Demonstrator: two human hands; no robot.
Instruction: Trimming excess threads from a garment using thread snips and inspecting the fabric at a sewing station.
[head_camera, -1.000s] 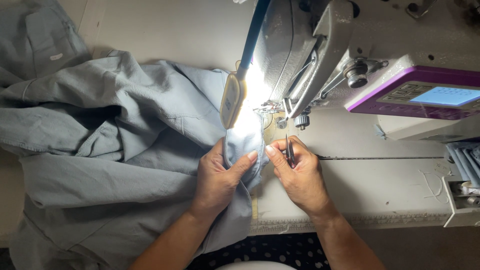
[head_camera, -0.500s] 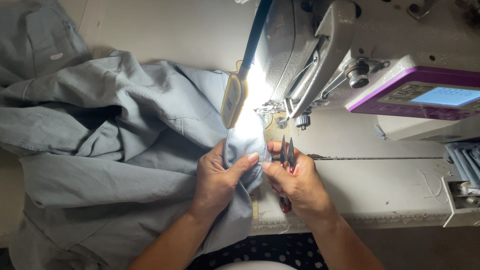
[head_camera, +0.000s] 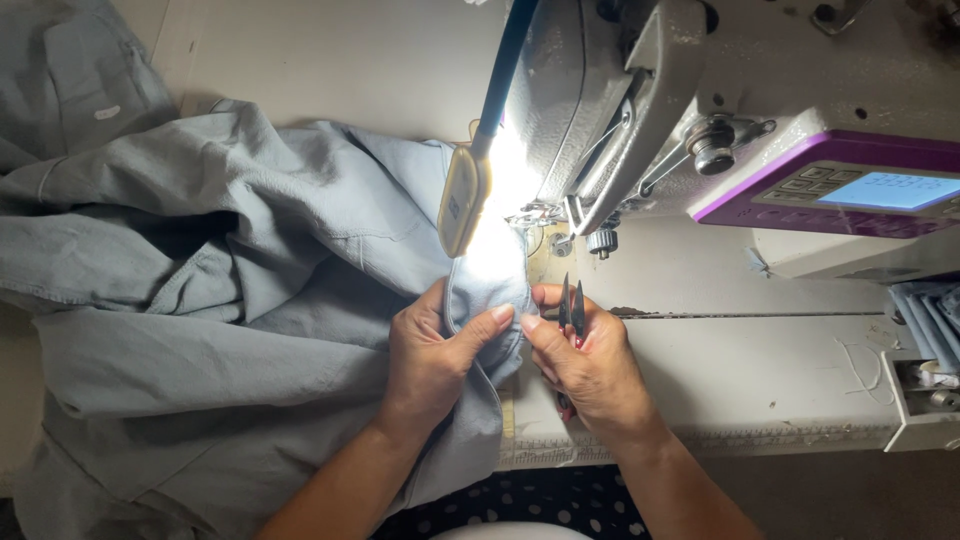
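A large grey-blue garment (head_camera: 230, 300) lies bunched across the left of the sewing table. My left hand (head_camera: 432, 360) pinches a fold of its edge just below the needle area, thumb on top. My right hand (head_camera: 585, 362) holds small black thread snips (head_camera: 571, 305), blades pointing up and away, while its thumb and forefinger meet the same fabric edge beside my left thumb. The white sewing machine (head_camera: 640, 110) stands right behind both hands, its lamp (head_camera: 462, 200) glaring on the cloth.
A purple-framed control panel with a lit screen (head_camera: 850, 190) sits at the right of the machine. A tray with small parts (head_camera: 925, 370) is at the table's right edge. A measuring strip (head_camera: 700, 440) runs along the front edge.
My right hand has turned the snips upright so the blades stand clear above my fingers, and moved its fingertips closer to my left thumb on the fabric edge. The garment barely shifted.
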